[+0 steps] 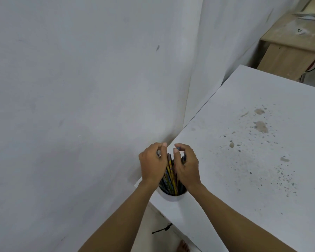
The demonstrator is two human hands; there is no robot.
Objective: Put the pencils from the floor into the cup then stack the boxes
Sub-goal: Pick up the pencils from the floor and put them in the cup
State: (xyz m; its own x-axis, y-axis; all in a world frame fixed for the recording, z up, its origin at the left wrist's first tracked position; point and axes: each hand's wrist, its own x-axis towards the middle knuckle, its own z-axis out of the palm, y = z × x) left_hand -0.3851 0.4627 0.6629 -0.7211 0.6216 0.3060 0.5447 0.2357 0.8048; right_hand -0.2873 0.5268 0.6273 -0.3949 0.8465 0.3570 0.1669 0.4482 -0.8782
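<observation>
A white cup [168, 196] stands at the near left corner of a white table [244, 160], close to the wall. A bundle of yellow and dark pencils [169, 173] stands upright in it. My left hand [153, 162] and my right hand [186, 166] curl around the pencils' upper ends from both sides, fingers touching them. Most of the cup is hidden behind my wrists; only its near rim shows. No boxes are in view.
A white wall [80, 106] rises directly left of the cup. The table top carries grey and brown stains [260, 126]. A wooden desk [291, 44] stands at the far right. A bare foot [183, 246] and a black cord [162, 230] show below the table edge.
</observation>
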